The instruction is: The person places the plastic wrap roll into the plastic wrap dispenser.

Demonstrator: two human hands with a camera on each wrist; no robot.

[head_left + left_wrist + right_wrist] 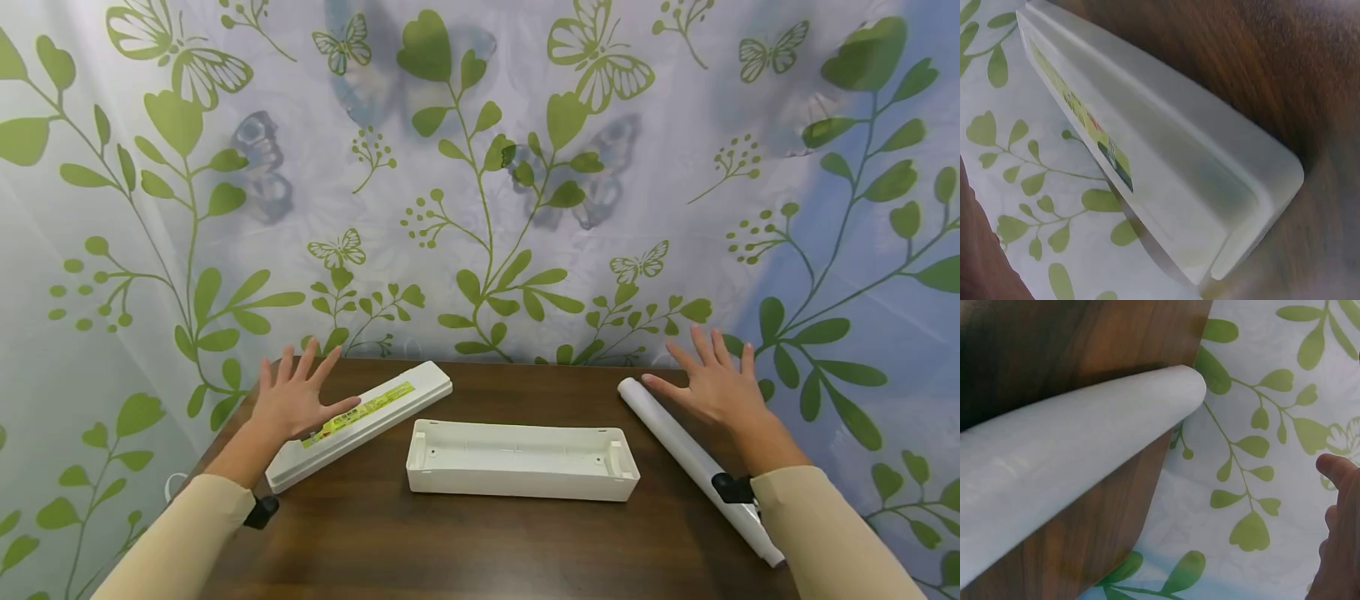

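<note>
My left hand, fingers spread wide, hovers above the left end of a long white plastic lid with a yellow-green label. That lid fills the middle of the left wrist view. On the right, my right hand is also spread and holds nothing, above and beside a white roll. In the right wrist view the roll lies near the table edge, and part of the hand shows at the right. Between the hands sits an open white plastic box, long and narrow, its inside bare.
Everything lies on a dark brown wooden table. A pale curtain printed with green leaves and butterflies hangs behind and around it. Black wrist cameras are strapped at both cuffs.
</note>
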